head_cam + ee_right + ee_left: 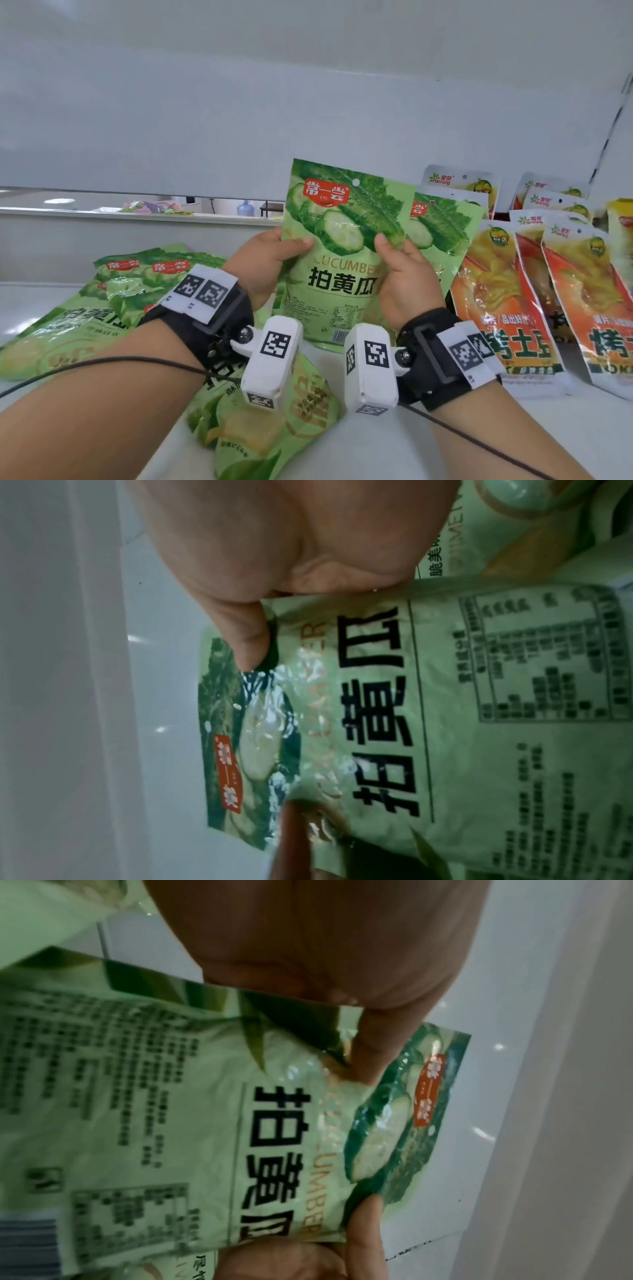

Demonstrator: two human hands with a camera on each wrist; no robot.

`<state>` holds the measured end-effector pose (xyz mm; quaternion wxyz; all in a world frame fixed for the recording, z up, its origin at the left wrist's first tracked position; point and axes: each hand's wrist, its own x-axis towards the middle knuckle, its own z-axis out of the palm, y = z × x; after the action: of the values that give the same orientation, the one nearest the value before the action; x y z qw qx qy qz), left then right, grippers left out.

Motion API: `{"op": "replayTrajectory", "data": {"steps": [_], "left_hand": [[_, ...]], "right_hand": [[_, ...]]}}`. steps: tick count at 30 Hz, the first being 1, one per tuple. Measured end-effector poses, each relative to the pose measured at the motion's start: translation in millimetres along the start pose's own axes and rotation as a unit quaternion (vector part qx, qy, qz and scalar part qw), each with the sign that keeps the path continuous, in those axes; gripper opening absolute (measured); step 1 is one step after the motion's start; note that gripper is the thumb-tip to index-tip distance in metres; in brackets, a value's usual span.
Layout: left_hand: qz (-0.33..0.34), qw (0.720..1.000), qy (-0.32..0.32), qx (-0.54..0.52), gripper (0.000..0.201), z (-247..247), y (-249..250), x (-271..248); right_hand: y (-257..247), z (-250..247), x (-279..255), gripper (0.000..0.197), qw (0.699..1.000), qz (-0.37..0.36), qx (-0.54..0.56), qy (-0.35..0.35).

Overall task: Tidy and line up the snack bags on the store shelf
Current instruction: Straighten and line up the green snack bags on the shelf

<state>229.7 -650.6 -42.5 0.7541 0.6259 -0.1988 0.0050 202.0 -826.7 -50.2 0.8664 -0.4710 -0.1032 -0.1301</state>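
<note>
Head: cucumber bag [342, 253] upright above white shelf [513, 428], pinched at side edges by left hand [263, 263] and right hand [404, 274]; second cucumber bag [442, 233] just behind-right, orange bags [507, 301] further right, loose green bags [113, 294] left.
Left wrist: thumb [373, 1053] pressing bag front.
Right wrist: thumb [246, 639] on bag's edge.

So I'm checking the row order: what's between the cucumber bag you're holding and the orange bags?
Head view: one more upright green bag stands just behind the held cucumber bag, before the orange bags.
</note>
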Motion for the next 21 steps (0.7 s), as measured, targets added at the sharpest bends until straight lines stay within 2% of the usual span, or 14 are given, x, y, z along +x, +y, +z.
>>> {"op": "replayTrajectory", "data": {"steps": [2,3,4,7,9,10,13,15,18,19,21], "left_hand": [[0.013,0.999,0.016,-0.034,0.034,5.9,8.1,-2.6],[0.016,0.999,0.033,-0.034,0.034,8.9,12.0,-3.2],[0.018,0.998,0.051,-0.022,0.032,11.5,15.5,-4.4],[0.041,0.993,0.094,0.062,0.029,20.9,24.3,-9.7],[0.05,0.99,0.104,0.084,0.028,28.4,29.2,-13.8],[0.047,0.989,0.11,0.084,0.028,32.3,31.3,-15.7],[0.034,0.988,0.127,0.084,0.035,42.8,37.5,-19.6],[0.017,0.991,0.119,0.056,0.045,46.9,39.1,-22.8],[-0.02,0.999,0.043,-0.002,0.066,52.1,38.7,-30.8],[-0.029,0.999,0.03,-0.001,0.071,52.8,38.8,-33.6],[-0.031,0.999,0.031,0.008,0.077,50.4,38.1,-38.2]], "right_hand": [[-0.3,3.0,-3.9,0.015,1.0,-0.006,-0.009,-0.009],[0.3,3.8,-4.5,0.016,1.0,-0.014,-0.023,-0.002],[1.3,3.6,-3.6,0.009,0.998,-0.029,-0.061,0.007],[2.6,1.9,2.4,0.032,0.971,-0.097,-0.207,0.071],[1.0,2.6,4.5,0.033,0.95,-0.138,-0.249,0.126],[-0.9,3.7,4.3,0.029,0.946,-0.15,-0.258,0.125],[-9.2,10.0,0.9,0.022,0.951,-0.129,-0.281,0.02],[-13.2,11.7,-1.5,0.039,0.942,-0.092,-0.316,-0.067],[-15.1,11.1,-4.7,0.062,0.942,-0.035,-0.281,-0.18],[-14.3,9.7,-4.7,0.062,0.94,-0.033,-0.277,-0.198],[-13.5,5.8,-3.6,0.046,0.938,-0.058,-0.293,-0.174]]}}
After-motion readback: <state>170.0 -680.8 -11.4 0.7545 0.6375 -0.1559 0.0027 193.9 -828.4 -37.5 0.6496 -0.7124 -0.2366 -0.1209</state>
